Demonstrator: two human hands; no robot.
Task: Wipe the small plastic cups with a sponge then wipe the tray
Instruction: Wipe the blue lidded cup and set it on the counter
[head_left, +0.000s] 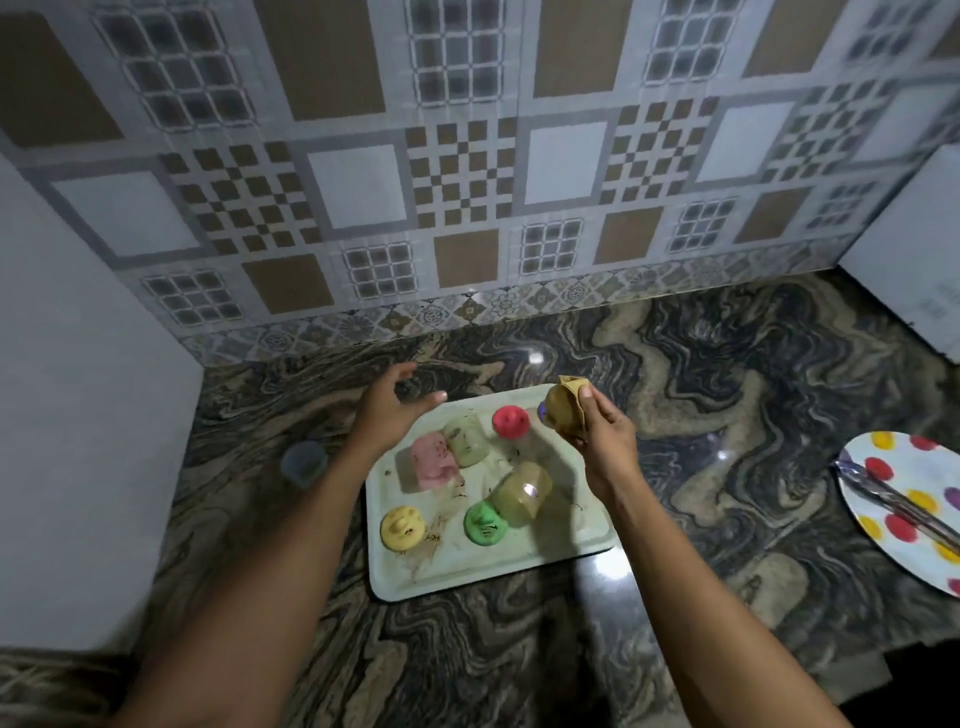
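Note:
A pale, dirty tray (582, 535) lies on the marbled counter. On it are several small plastic cups: pink (434, 461), pale green (467, 440), red (511, 422), tan (522, 493), bright green (485, 524) and yellow (402, 529). A purple cup (542, 413) shows partly behind the sponge. My right hand (602, 441) holds a folded tan sponge (566, 408) above the tray's far right corner. My left hand (387, 410) hovers open over the tray's far left corner, holding nothing.
A clear bluish cup (304, 462) stands on the counter left of the tray. A polka-dot plate (904, 506) with cutlery on it lies at the right edge. White panels flank the counter at left and far right; tiled wall behind.

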